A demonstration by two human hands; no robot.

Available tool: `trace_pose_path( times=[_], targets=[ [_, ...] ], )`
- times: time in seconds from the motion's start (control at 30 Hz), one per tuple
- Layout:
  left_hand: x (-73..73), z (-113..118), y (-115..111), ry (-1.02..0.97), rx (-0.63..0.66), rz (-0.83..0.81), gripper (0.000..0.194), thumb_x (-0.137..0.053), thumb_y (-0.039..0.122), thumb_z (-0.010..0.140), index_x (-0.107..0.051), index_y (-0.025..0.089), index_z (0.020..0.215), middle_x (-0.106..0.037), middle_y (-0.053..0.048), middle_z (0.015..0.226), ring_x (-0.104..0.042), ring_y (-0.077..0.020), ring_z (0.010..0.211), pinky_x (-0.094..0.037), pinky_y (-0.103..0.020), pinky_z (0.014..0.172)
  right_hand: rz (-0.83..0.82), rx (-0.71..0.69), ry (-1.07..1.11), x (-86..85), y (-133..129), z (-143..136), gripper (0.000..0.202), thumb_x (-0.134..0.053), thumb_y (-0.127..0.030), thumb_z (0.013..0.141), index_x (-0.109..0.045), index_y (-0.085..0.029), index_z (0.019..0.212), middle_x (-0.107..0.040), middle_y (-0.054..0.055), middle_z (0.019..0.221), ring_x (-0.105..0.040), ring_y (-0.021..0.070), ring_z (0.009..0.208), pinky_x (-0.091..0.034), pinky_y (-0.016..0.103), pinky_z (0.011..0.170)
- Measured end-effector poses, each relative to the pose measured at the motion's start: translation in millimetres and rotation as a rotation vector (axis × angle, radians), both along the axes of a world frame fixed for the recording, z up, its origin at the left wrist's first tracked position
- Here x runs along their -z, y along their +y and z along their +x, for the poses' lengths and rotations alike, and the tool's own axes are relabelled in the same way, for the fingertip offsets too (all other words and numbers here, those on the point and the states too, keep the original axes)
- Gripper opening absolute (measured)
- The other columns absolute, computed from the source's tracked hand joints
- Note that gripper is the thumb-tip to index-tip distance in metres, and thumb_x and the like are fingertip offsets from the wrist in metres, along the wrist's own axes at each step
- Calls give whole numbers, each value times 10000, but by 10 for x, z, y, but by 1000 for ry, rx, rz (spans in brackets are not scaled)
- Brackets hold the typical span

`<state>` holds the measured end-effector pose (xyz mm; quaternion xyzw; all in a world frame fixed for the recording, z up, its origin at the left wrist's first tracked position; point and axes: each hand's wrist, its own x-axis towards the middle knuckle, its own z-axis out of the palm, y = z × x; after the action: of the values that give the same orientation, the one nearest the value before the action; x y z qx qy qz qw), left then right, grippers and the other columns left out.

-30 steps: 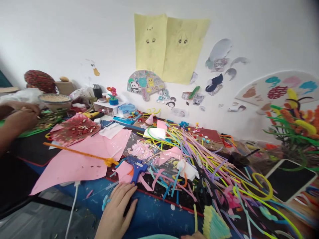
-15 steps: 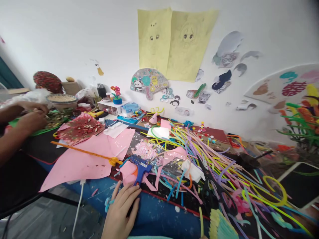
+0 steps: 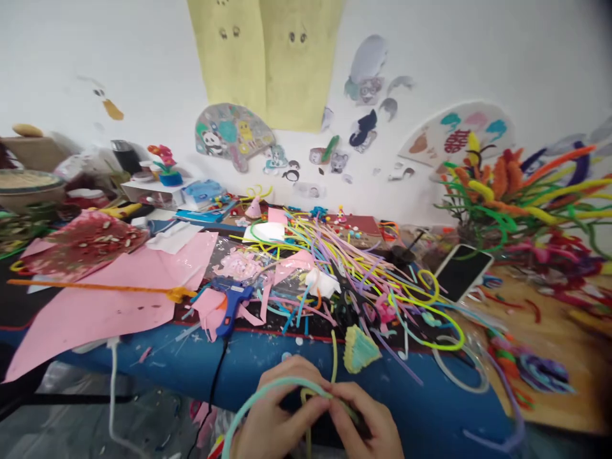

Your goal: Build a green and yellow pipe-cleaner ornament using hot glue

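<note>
Low in the middle of the view, my left hand and my right hand meet, thumbs and fingertips pinched together. Between them is a light teal pipe cleaner, which curves over my left hand and down to the lower left. A pale yellow-green pipe cleaner also runs at my fingertips; part of it is hidden behind the fingers. Just beyond my right hand, a fuzzy yellow-and-teal triangular piece lies on the blue table edge. Farther left rests a blue glue gun, with its black cord hanging down.
A heap of loose pipe cleaners spreads across the middle. Black scissors lie among them. Pink paper covers the left, with an orange stick on it. On the right are a phone and a pipe-cleaner bouquet.
My left hand has left the glue gun's side and joined my right hand at the teal pipe cleaner. The view has swung right; the other person's hands are out of frame.
</note>
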<state>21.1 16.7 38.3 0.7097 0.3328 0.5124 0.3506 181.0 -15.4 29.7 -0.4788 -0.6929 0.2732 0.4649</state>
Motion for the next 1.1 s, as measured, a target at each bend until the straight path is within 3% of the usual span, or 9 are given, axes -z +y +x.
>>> trace_pose_path(
  times=[0.17, 0.33, 0.5, 0.63, 0.73, 0.8, 0.9, 1.0, 1.1],
  targets=[
    [-2, 34, -95, -62, 27, -154, 159, -650, 263, 891, -702, 165, 778, -692, -47, 767, -643, -150, 743, -515, -232, 687, -20, 19, -10, -93, -151, 53, 151, -514, -243, 940, -659, -213, 911, -699, -19, 714, -655, 103, 605, -488, 135, 577],
    [-56, -19, -182, -26, 74, -169, 191, -641, 285, 888, -689, 147, 765, -660, -46, 736, -614, -145, 705, -489, -233, 650, 69, 57, -59, -138, -242, -2, 142, -533, -236, 946, -646, -211, 864, -700, -15, 720, -663, 113, 631, -489, 173, 596],
    [-63, -54, -242, -56, 97, -448, 334, -608, 399, 888, -586, 137, 682, -553, 3, 640, -526, -87, 490, -410, -199, 476, 372, 120, -314, -189, -271, -19, 173, -511, -184, 967, -660, -182, 880, -662, 4, 648, -573, 136, 573, -422, 262, 556],
    [6, -56, -306, -133, 251, -673, 385, -597, 496, 872, -529, 158, 700, -430, 72, 478, -422, -70, 388, -367, -191, 432, 722, 122, -588, -163, -297, 61, 239, -449, -129, 984, -687, -143, 996, -695, 28, 653, -539, 146, 556, -402, 313, 596],
    [35, -72, -352, -108, 261, -632, 352, -552, 457, 912, -531, 164, 719, -438, 64, 493, -422, -82, 420, -378, -204, 455, 807, 113, -612, -119, -324, 105, 274, -424, -143, 998, -693, -160, 1041, -734, 26, 714, -569, 146, 602, -437, 315, 681],
    [26, -113, -364, -8, 184, -383, 295, -544, 365, 937, -567, 157, 730, -542, 7, 622, -514, -114, 561, -426, -228, 554, 633, 88, -472, -110, -351, 109, 205, -489, -172, 981, -691, -190, 1012, -724, 10, 713, -572, 150, 636, -453, 309, 689],
    [-12, -220, -349, 179, 197, -3, 180, -532, 224, 951, -628, 162, 812, -627, -42, 777, -582, -152, 764, -459, -250, 709, 149, -80, -166, -150, -402, 103, 173, -521, -230, 972, -694, -216, 969, -715, 6, 759, -606, 155, 723, -493, 278, 671],
    [-37, -329, -317, 355, 310, 170, 171, -494, 186, 965, -655, 173, 910, -646, -54, 846, -596, -146, 786, -464, -225, 708, -258, -275, 34, -196, -430, 103, 290, -467, -288, 994, -722, -217, 876, -726, 12, 772, -642, 146, 759, -512, 261, 705],
    [-31, -396, -300, 490, 359, 253, 214, -469, 195, 976, -671, 189, 907, -650, -47, 863, -602, -135, 760, -455, -210, 690, -545, -459, 234, -168, -417, 97, 304, -501, -363, 970, -718, -194, 842, -714, 1, 681, -621, 117, 606, -505, 236, 624]
  ],
)
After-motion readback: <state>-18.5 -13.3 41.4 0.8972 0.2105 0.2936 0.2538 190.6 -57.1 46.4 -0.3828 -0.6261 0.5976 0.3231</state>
